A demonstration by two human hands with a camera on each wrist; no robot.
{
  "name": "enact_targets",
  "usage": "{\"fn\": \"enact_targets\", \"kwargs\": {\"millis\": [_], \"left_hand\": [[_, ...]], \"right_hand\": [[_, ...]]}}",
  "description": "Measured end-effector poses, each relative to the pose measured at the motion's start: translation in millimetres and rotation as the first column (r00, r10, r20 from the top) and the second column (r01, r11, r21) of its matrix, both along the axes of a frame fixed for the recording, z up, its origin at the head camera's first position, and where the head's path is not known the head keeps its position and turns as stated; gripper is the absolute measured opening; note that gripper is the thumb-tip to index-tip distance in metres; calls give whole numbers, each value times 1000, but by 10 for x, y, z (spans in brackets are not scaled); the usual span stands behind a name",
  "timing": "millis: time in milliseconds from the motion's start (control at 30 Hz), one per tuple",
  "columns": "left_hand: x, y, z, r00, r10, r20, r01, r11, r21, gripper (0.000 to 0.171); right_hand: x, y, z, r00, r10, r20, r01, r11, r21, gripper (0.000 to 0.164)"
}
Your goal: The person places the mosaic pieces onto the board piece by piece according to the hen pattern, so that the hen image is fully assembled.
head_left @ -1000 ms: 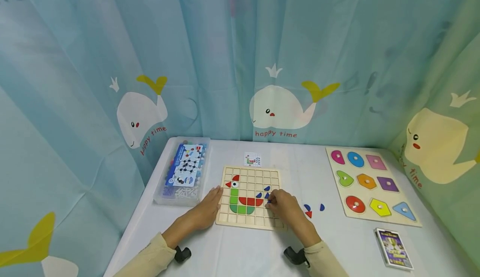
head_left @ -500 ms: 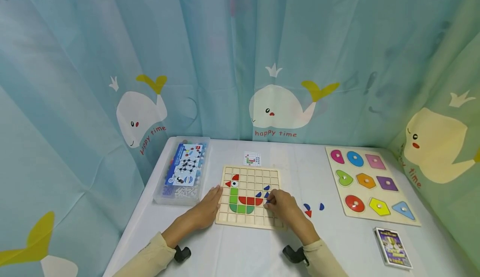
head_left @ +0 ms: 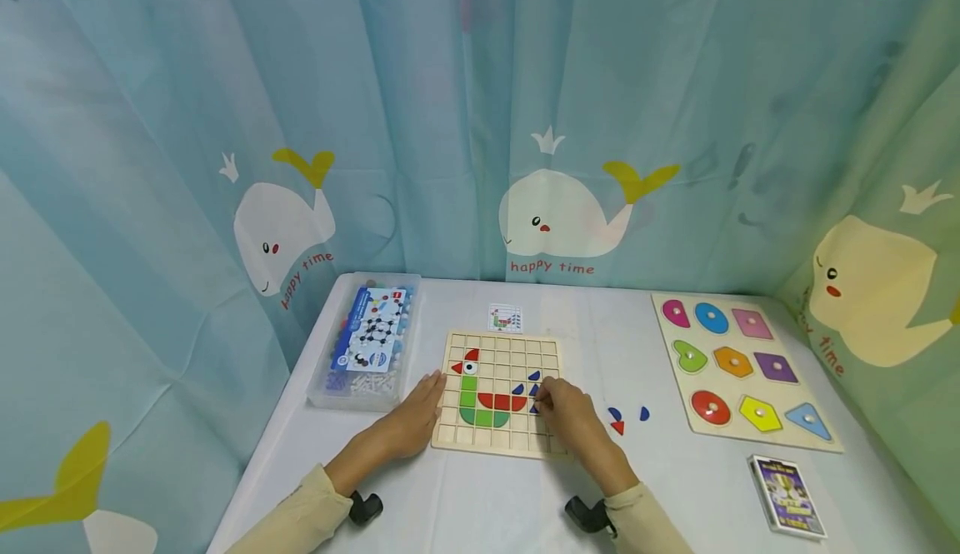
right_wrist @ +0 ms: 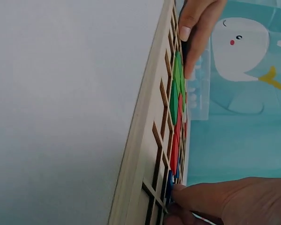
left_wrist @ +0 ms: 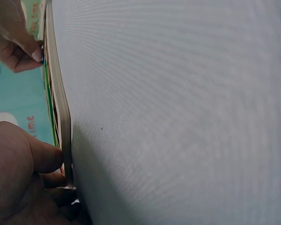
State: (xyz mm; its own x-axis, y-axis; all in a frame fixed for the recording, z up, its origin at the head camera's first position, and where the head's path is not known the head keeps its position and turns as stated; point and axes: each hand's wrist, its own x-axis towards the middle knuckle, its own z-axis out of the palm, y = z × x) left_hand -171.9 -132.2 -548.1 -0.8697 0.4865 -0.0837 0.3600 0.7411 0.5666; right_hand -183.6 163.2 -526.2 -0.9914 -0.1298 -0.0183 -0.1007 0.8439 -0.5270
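Observation:
In the head view a wooden grid board (head_left: 495,443) lies on the table, carrying a bird figure of red, green and blue flat pieces and a round eye piece (head_left: 470,368). My left hand (head_left: 415,417) rests against the board's left edge, its fingers fairly straight. Over the right side of the board my right hand (head_left: 567,411) pinches a small blue puzzle piece (head_left: 533,409) with thumb and fingertips; they partly hide it. Several other blue pieces (head_left: 517,390) sit in nearby cells. The right wrist view shows the right thumb (right_wrist: 185,194) touching the blue piece (right_wrist: 169,185).
A small picture card (head_left: 506,318) lies behind the board. Loose blue pieces (head_left: 644,414) and a red triangle (head_left: 617,428) lie to its right. A clear plastic box (head_left: 360,341) stands left; a shape puzzle (head_left: 750,375) and a card box (head_left: 787,497) lie right.
The right fingertips have shifted slightly up and back, and more of the blue piece shows below them on the board. The left hand has stayed in place.

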Motion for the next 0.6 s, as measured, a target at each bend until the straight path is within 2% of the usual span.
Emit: {"fn": "enact_targets", "kwargs": {"millis": [267, 600], "left_hand": [[-3, 16, 34, 1000, 1, 21, -1, 1000, -15, 58], [5, 15, 43, 1000, 13, 29, -12, 999, -32, 57]], "right_hand": [[3, 154, 30, 999, -37, -26, 39, 998, 58, 12], [-13, 792, 183, 991, -129, 46, 124, 986, 112, 30]]}}
